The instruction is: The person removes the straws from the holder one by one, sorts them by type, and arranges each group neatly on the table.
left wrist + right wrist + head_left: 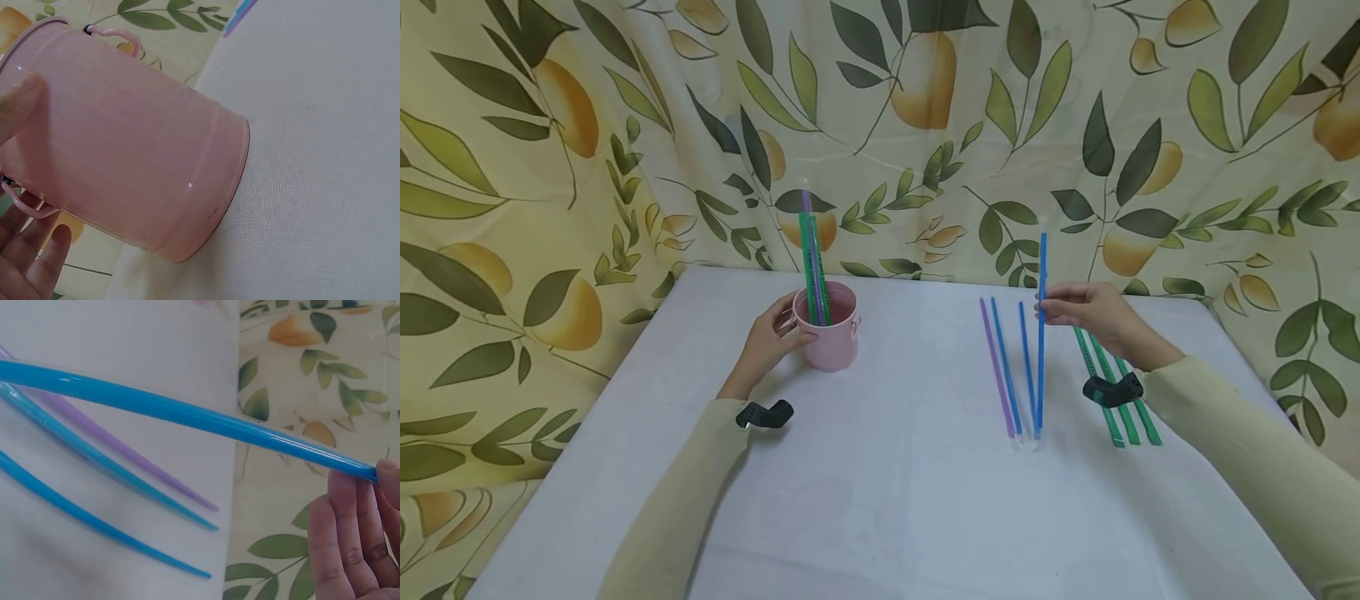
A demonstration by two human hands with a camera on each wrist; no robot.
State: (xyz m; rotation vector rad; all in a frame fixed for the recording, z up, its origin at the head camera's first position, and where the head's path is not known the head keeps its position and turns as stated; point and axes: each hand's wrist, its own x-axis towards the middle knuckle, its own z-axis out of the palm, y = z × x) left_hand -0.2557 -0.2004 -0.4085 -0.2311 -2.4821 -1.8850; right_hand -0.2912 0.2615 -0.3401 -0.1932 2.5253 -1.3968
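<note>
In the head view my left hand [767, 340] holds a small pink bucket [831, 346] near its rim. The left wrist view shows the thumb [25, 100] on the bucket's wall and the other fingers beside a small handle [28, 206]. Two green straws [811, 275] and a purple straw [806, 202] stand inside the bucket. My right hand [1093, 315] pinches a blue straw [1042, 267] in clear wrapping, held nearly upright. Beside it on the table lie a purple straw [996, 367] and two blue straws [1007, 367].
Three green straws [1105, 392] lie side by side on the table under the right wrist. The white-covered table [887, 500] ends at the back against a leaf-and-fruit patterned cloth [865, 150]. Each wrist carries a small black camera mount [766, 414].
</note>
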